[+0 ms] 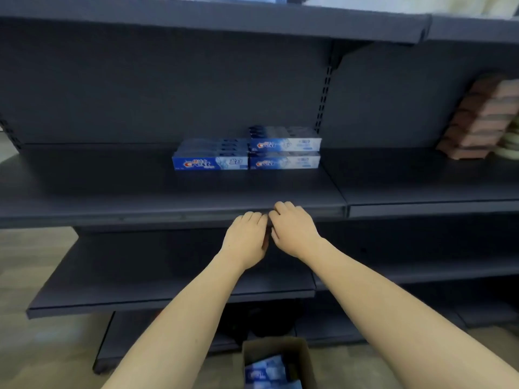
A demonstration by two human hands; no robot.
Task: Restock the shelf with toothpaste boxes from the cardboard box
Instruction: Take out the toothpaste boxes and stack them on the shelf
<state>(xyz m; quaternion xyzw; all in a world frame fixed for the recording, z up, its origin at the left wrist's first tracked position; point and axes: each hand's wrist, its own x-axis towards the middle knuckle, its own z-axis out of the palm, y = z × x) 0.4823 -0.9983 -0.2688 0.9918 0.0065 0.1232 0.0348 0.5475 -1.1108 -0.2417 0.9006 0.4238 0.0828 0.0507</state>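
A: How is the dark shelf (112, 186)?

B: Wide bare room left of the toothpaste boxes (247, 153) stacked mid-shelf toward the back.

A: The hands?

B: Left hand (247, 242) and right hand (295, 228) meet at its front edge, fingers curled; any hold is hidden. The cardboard box (276, 357) sits on the floor below.

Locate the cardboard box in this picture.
In the head view, the cardboard box sits on the floor at the bottom centre, in front of the lowest shelf, between the person's forearms, with blue toothpaste boxes inside.
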